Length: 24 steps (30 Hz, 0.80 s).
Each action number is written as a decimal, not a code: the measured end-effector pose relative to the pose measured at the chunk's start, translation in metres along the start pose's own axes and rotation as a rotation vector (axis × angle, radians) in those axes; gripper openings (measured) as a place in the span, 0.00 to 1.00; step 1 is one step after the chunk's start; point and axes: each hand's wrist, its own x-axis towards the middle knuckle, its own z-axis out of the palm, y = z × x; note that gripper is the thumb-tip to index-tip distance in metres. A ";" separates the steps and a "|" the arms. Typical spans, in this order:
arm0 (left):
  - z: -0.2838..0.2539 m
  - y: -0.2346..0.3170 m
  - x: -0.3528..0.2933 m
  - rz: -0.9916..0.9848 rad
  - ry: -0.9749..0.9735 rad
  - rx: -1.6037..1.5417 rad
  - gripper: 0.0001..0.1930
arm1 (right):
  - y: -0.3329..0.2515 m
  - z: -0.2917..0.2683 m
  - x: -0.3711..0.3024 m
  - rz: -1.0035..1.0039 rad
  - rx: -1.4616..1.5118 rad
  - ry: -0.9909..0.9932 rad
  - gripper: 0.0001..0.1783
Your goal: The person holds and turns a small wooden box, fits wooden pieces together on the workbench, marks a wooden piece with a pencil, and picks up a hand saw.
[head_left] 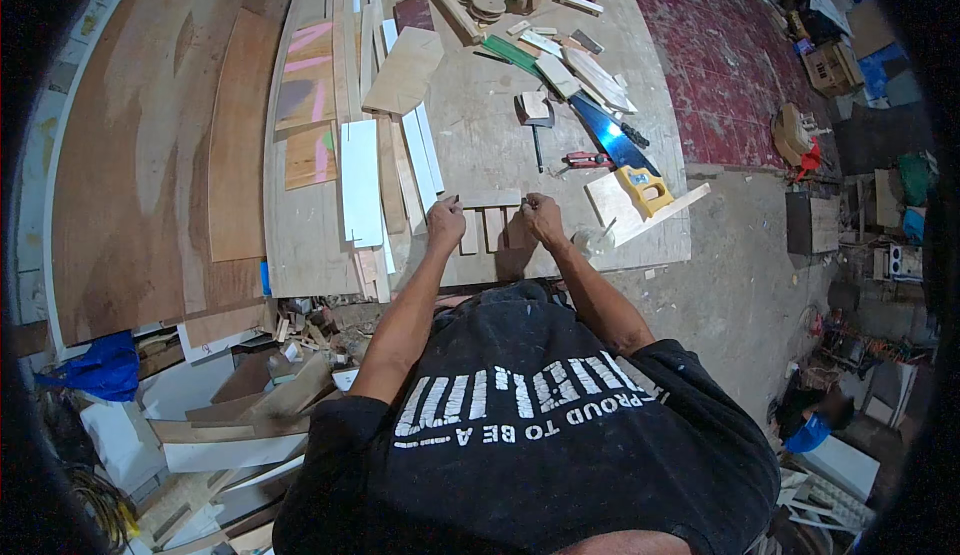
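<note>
Near the front edge of the workbench (400, 265), a narrow flat wooden strip (491, 197) lies crosswise between my hands. My left hand (446, 224) has its fingers closed at the strip's left end, while my right hand (543, 222) pinches around the right end. Below the strip, several short wooden slats (495, 229) stand side by side, with gaps between them and their far ends close against it. My right hand's shadow darkens the rightmost slat. A pale, cloudy container (597, 242) sits right of my right hand.
On the right lie a handsaw (645, 191) with a yellow handle, a red-handled tool (587, 160) and a hammer (538, 145). White boards (361, 185) and long strips cover the bench's left side. Wood offcuts (595, 75) spread toward the back. Scrap (250, 395) fills the floor at lower left.
</note>
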 end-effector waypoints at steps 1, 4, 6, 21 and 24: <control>0.002 0.003 0.003 -0.078 -0.055 0.013 0.18 | 0.006 0.000 -0.001 0.024 0.043 -0.036 0.11; 0.003 0.010 0.005 -0.175 -0.137 0.061 0.18 | 0.021 0.003 0.004 0.014 0.026 -0.123 0.13; 0.004 0.014 0.002 -0.195 -0.164 0.096 0.19 | 0.032 0.005 0.007 -0.018 -0.036 -0.175 0.17; -0.007 0.020 -0.008 0.103 -0.083 0.349 0.27 | -0.029 -0.018 -0.006 -0.083 -0.441 -0.188 0.36; -0.015 0.026 0.000 0.327 -0.204 0.430 0.34 | -0.038 -0.022 0.010 -0.273 -0.600 -0.293 0.41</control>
